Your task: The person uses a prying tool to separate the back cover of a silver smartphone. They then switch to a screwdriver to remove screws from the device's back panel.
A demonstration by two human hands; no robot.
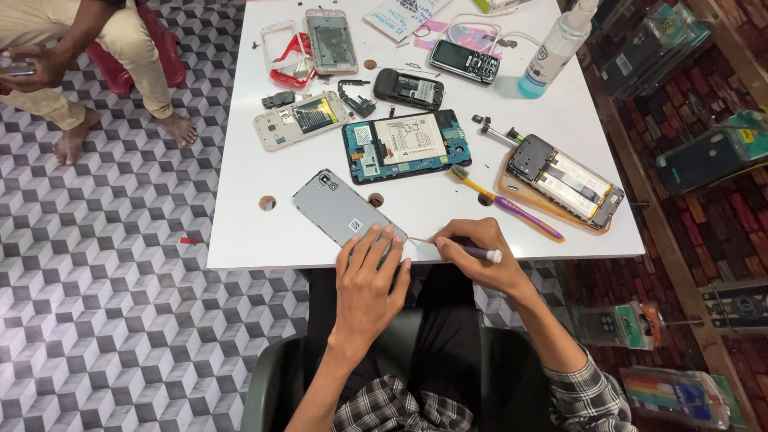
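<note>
Left hand flat on grey phone at table near edge, right hand beside it pinching small screwdriver, tip at phone's corner, toothbrush beyond

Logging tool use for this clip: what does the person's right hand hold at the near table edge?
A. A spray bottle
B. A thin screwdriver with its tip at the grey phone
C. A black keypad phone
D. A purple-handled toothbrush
B: the right hand grips a thin screwdriver whose tip points at the grey phone, which the left hand steadies.
</note>
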